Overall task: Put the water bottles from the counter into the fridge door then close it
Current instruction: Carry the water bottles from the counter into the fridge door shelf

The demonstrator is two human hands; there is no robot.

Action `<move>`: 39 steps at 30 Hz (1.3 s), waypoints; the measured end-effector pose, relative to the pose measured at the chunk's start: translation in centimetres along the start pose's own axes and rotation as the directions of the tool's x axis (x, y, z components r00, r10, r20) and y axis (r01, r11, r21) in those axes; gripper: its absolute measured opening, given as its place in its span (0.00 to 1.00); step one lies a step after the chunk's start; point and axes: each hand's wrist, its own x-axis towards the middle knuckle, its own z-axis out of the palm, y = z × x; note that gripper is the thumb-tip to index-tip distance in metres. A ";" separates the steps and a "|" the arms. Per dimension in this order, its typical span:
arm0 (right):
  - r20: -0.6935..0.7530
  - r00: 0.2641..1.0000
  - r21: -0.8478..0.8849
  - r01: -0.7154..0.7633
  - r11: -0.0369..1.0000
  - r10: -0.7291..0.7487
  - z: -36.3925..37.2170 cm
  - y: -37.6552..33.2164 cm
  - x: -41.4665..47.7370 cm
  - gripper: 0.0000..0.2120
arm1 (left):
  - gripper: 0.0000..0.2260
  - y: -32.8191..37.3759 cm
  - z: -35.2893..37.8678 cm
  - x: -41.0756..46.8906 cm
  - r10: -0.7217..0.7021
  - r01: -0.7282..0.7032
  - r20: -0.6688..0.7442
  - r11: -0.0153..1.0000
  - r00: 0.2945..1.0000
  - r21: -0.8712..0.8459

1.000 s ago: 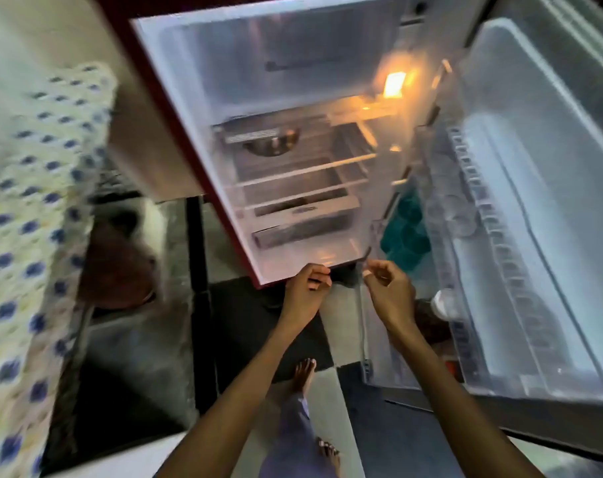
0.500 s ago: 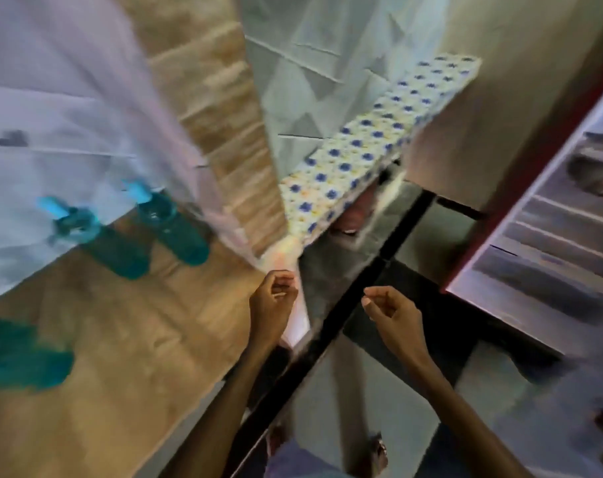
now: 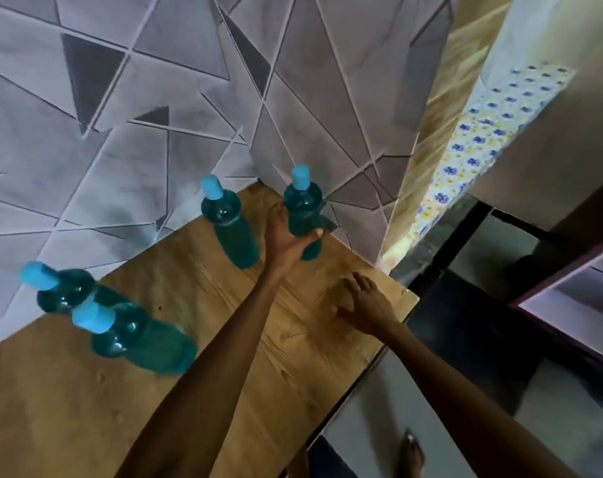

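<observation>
Seemingly full teal bottles (image 3: 303, 215), blue caps (image 3: 300, 176).

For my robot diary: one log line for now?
left hand: gripping corner bottle | right hand: on counter | standing bottles: four

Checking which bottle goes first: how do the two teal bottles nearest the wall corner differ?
The right-hand teal plastic bottle with the blue cap is gripped by the left hand; the teal bottle beside it stands untouched. The gripped one is nearer the counter's right edge. Both are upright, capped and alike.
</observation>
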 end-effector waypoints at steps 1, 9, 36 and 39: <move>0.028 1.000 -0.045 -0.012 0.999 0.013 0.7 -0.2 0.2 0.41 | 0.41 -0.5 0.1 1.3 0.016 -0.017 0.029 1.000 0.999 0.015; 0.051 0.994 -0.104 -0.088 0.991 0.094 3.0 -1.1 0.5 0.42 | 0.32 0.0 0.7 3.3 0.037 -0.037 0.001 0.997 0.999 -0.067; -0.374 0.563 0.660 -0.396 0.638 0.736 -10.2 33.0 -23.6 0.16 | 0.28 14.9 34.7 -16.8 0.284 -0.254 0.640 0.957 0.715 -0.140; -0.371 0.440 0.682 -0.468 0.562 0.818 -12.8 39.3 -26.8 0.15 | 0.28 17.0 43.4 -19.5 0.319 -0.286 0.697 0.943 0.643 -0.168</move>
